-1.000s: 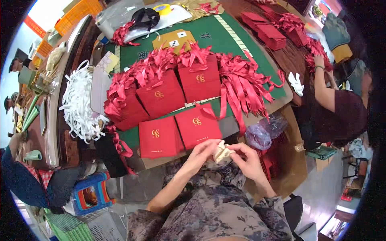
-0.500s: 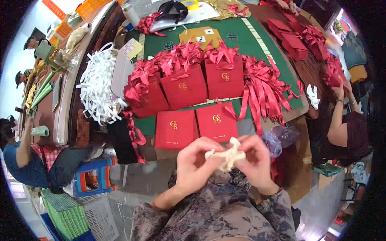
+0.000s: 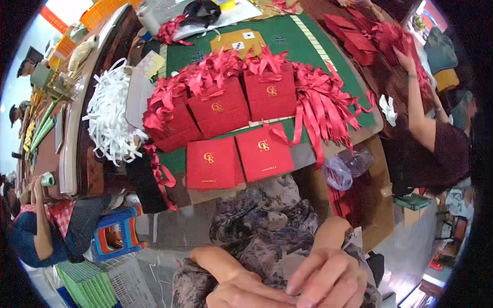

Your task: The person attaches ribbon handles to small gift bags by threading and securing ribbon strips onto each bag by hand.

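Note:
My left hand (image 3: pixel 245 293) and my right hand (image 3: pixel 328 280) meet low in front of my lap, close to my body. The bent fingers of the right press against those of the left, and both look closed. Whatever lies between their fingertips is hidden. Beyond my lap, two flat red paper bags, a left one (image 3: pixel 197 167) and a right one (image 3: pixel 280 154), lie side by side at the table's near edge. Behind them stand stacks of red gift bags (image 3: pixel 218 115) with pink-red ribbon handles. Neither hand touches any bag.
A green mat (image 3: pixel 200 43) covers the table. Loose red ribbons (image 3: pixel 323 110) hang at right, and white ribbons (image 3: pixel 110 115) pile up at left. A cardboard box (image 3: pixel 377 210) with clear plastic (image 3: pixel 344 172) stands right of my lap. People work on both sides; a blue stool (image 3: pixel 123 251) is at left.
Both hands have dropped from the table edge toward my body. The crumpled cream-coloured piece they held no longer shows. The person at right has reached up to the red ribbons.

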Available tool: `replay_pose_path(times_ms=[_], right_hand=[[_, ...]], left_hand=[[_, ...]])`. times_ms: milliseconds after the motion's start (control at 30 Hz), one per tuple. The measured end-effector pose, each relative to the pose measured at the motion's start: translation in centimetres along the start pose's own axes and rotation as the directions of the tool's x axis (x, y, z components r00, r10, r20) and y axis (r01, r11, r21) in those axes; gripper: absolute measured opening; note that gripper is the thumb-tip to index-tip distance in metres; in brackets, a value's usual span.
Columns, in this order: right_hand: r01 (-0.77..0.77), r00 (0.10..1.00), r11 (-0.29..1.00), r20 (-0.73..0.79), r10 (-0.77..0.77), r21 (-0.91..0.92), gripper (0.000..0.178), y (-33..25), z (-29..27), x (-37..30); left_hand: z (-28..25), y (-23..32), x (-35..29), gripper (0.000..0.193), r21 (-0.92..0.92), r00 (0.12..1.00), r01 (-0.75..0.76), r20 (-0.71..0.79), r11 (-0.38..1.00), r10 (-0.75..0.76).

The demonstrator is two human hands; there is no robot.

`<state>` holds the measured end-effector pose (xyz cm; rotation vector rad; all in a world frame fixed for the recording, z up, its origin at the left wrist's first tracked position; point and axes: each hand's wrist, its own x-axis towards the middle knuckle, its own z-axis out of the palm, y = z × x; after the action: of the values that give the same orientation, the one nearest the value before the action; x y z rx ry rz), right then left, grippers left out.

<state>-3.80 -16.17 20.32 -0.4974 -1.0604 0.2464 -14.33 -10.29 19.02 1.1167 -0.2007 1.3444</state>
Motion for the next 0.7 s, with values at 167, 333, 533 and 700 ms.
replay_pose_path(times_ms=[167,333,533,700], right_hand=[[0.015,0.997,0.985,-0.078,-0.028,-0.173,0.007,-0.2,0.2,-1.5],[0.12,0.992,0.965,-0.004,-0.125,-0.233,0.007,0.8,-0.1,-1.9],[0.126,0.98,0.965,-0.124,-0.158,-0.23,0.007,1.2,0.9,-4.7],[0.159,0.975,0.926,-0.091,-0.201,-0.342,0.01,1.8,0.2,-2.8]], left_hand=[[0.9,-0.8,-0.2,0.02,0.114,1.0,-0.021,0.019,0.993,0.019],[3.5,-3.2,-3.5,0.009,0.273,0.941,-0.181,-0.231,0.945,0.247],[2.3,-3.9,-2.7,0.017,0.293,0.929,-0.315,-0.098,0.903,0.356],[0.7,-4.9,-6.0,0.017,0.202,0.938,-0.282,-0.147,0.938,0.313]])
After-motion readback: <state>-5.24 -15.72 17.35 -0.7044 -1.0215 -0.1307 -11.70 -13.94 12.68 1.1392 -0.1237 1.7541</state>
